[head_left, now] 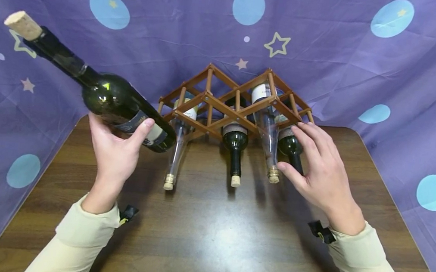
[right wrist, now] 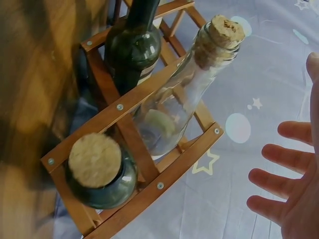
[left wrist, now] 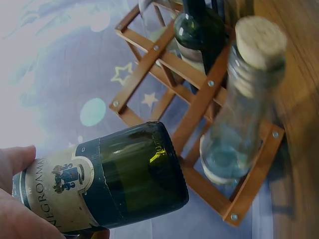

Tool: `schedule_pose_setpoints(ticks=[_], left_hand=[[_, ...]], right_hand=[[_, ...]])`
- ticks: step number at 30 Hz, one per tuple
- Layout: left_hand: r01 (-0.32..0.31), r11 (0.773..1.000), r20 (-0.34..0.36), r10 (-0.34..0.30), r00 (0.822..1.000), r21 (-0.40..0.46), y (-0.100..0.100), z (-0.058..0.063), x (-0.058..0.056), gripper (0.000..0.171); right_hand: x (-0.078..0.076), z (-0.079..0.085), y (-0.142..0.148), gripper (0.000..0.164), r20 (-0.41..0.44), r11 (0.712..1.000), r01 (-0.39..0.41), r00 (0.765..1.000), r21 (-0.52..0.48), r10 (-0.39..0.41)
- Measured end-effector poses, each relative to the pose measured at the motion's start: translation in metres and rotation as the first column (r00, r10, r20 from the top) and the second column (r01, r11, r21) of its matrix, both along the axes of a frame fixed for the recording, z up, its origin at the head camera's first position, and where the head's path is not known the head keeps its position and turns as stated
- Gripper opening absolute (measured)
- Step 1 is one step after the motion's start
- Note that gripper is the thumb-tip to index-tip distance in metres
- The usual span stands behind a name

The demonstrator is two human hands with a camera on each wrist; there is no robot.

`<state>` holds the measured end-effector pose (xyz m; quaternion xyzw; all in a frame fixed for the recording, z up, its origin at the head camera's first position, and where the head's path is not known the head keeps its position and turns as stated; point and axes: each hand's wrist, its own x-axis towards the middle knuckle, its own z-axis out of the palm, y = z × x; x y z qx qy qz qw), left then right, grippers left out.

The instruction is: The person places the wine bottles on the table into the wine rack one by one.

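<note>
My left hand (head_left: 117,155) grips a dark green wine bottle (head_left: 127,102) around its labelled body, raised to the left of the rack. Its corked neck slants to the upper left, and its base points toward the wooden wine rack (head_left: 207,96). In the left wrist view the bottle's label (left wrist: 67,186) and base show, with the thumb over the glass. My right hand (head_left: 320,166) hovers by the rack's right side, fingers spread and holding nothing. Near its thumb is the cork of a clear bottle (head_left: 267,131); a green bottle (head_left: 290,144) lies partly behind the fingers.
Also lying in the rack, necks toward me, are a clear corked bottle (head_left: 178,145) at left and a green corked bottle (head_left: 235,142) in the middle. The rack stands at the back of the brown table (head_left: 209,239), before a purple patterned cloth (head_left: 196,30).
</note>
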<state>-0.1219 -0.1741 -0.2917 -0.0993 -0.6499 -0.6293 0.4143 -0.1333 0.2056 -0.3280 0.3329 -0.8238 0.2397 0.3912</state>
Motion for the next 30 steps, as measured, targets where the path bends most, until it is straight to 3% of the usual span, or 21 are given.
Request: schedule_pose_setpoints(ticks=[5, 9, 15, 23, 30], left_hand=[[0.028, 1.0, -0.011, -0.028, 1.0, -0.003, 0.01, 0.003, 0.002, 0.069], [0.073, 0.996, -0.014, -0.073, 0.997, 0.044, 0.018, 0.002, 0.002, 0.069], [0.182, 0.973, -0.037, -0.179, 0.983, 0.141, 0.028, -0.009, -0.005, 0.071], [0.262, 0.949, -0.029, -0.261, 0.965, 0.177, 0.045, -0.016, -0.005, 0.069], [0.295, 0.932, -0.026, -0.296, 0.955, 0.211, 0.06, -0.023, -0.006, 0.061]], right_hand=[[-0.001, 0.003, -0.007, 0.078, 0.001, 1.0, -0.004, 1.0, 0.004, 0.004], [-0.002, 0.005, -0.012, 0.078, 0.006, 1.0, -0.011, 1.0, 0.0, 0.011], [-0.003, 0.007, -0.021, 0.08, 0.009, 0.999, -0.034, 0.999, 0.001, 0.034], [-0.003, 0.007, -0.035, 0.082, 0.021, 0.998, -0.068, 0.998, 0.018, 0.067], [-0.005, 0.006, -0.047, 0.085, 0.033, 0.996, -0.08, 0.996, 0.046, 0.079]])
